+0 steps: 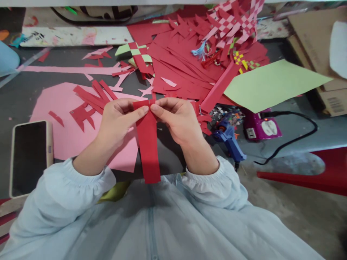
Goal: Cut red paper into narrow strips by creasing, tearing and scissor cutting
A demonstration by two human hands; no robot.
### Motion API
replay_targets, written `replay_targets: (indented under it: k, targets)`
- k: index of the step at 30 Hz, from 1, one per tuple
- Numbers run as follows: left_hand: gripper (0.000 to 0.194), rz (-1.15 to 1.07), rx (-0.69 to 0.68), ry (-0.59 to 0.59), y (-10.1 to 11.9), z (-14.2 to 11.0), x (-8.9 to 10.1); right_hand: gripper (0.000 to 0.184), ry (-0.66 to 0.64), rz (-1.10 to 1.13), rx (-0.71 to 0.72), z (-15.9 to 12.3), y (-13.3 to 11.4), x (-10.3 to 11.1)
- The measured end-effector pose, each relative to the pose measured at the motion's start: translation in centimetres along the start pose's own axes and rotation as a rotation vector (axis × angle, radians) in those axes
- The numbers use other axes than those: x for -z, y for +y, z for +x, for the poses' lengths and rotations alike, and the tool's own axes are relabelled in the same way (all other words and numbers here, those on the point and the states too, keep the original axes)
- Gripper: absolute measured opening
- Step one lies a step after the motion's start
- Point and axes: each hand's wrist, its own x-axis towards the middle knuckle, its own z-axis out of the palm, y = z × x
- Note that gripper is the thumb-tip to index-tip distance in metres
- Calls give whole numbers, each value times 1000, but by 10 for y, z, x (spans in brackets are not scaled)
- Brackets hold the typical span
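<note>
A long red paper strip [148, 151] hangs from my fingertips toward my lap, past the table's front edge. My left hand [119, 117] pinches its upper left corner between thumb and fingers. At the upper right corner, my right hand [176, 115] pinches the same strip, the two thumbs almost meeting. The strip's top edge looks folded over there. Below and left of my left hand lies a large pink paper sheet [59, 108], bearing a red fish-shaped paper cutout [81, 115] and several narrow red strips [90, 97].
Red paper sheets [179, 68] and woven checkered pieces [227, 23] pile up at the back. A green sheet [273, 86] lies right. Nearby are a blue glue gun [230, 141], a purple power box [261, 126] with a black cable and, far left, a phone [29, 159].
</note>
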Motion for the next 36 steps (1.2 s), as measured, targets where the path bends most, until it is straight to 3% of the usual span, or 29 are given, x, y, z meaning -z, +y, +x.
replay_targets:
  k: [7,14,19,30,36]
  targets:
    - [11,9,-51,15,-4,1,0,38,37,29,13,-1,0,-3]
    - [14,-4,-20,7,3,1,0,35,-28,26,-24,0,-2,1]
    - [13,-13,18,-35,5,0,1,35,-25,34,-26,0,-2,1]
    - [13,-77,-29,5,-1,0,-2,32,9,99,-33,0,2,-2]
    - [14,-54,-19,-56,1,3,2,29,20,131,-15,0,2,-2]
